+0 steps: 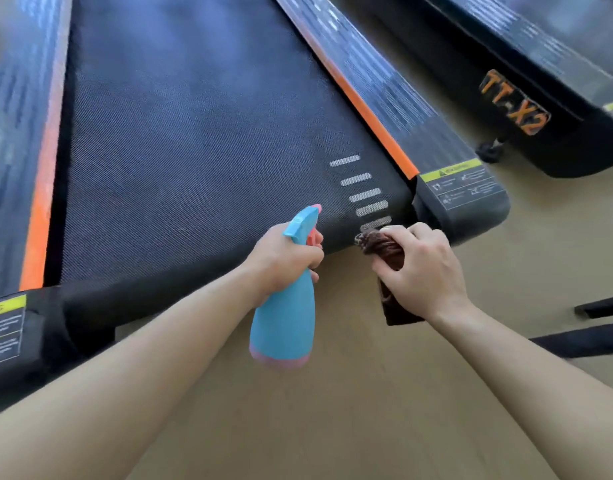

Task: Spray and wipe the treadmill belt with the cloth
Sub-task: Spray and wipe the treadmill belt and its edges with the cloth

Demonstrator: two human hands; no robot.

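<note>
L hand (281, 261) wrapped tight round neck of blue plastic spray bottle w/ pink trigger (284, 323), fingers on trigger, nozzle aimed over black woven treadmill belt (194, 133). R hand (422, 268) clenched on bunched dark-brown cloth (381, 245) at belt's rear R corner by white dash marks (360, 195); contact w/ belt: can't tell. Open belt ahead, bounded by orange edge strips (367, 114). Tan floor (332, 410) under forearms, 2nd black treadmill (540, 98) to R.

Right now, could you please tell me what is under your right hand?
The right hand grips a bunched brown cloth, with tan floor below. The hand covers the cloth's middle; only its ends show.
</note>
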